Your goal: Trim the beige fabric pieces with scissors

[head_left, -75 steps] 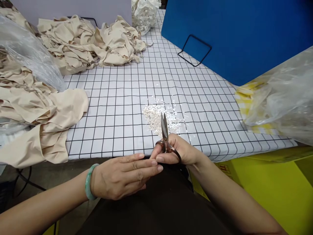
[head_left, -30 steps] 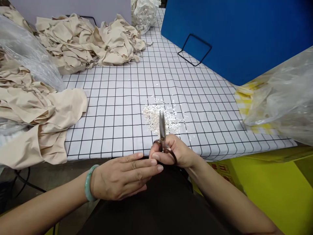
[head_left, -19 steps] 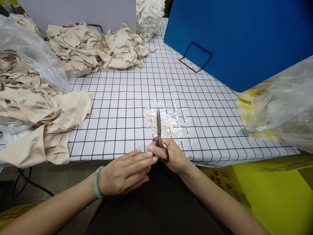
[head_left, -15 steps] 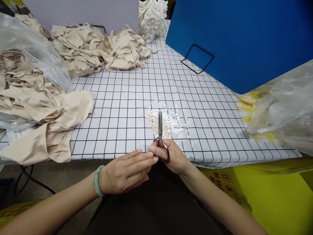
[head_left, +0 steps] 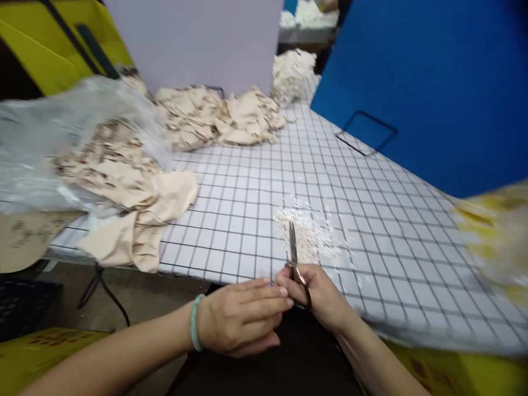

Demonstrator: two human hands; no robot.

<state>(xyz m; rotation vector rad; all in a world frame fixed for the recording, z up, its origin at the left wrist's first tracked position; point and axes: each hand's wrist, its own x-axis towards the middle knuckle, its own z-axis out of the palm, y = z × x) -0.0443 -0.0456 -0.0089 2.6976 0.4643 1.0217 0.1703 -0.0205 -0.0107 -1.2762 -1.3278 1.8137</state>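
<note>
My right hand [head_left: 319,294] grips a pair of scissors [head_left: 293,247] by the handles, blades together and pointing away from me. My left hand [head_left: 247,316], with a pale green bangle [head_left: 196,323] at the wrist, is stretched out flat, its fingertips touching or nearly touching the right hand by the handles. No object shows in the left hand. Past the scissors, a scatter of small white and cream snippets [head_left: 313,236] lies on the checked tablecloth [head_left: 235,220].
Beige fabric pieces [head_left: 124,181] spill from a clear plastic bag [head_left: 41,143] on the left. More beige fabric [head_left: 190,115] sits at the back, beside a white bundle [head_left: 292,74]. A large blue panel [head_left: 433,93] stands at right, near a yellow-and-white bag [head_left: 495,236].
The view has swung left and up, so everything appears shifted right and lower. Both hands and the scissors keep much the same pose.
</note>
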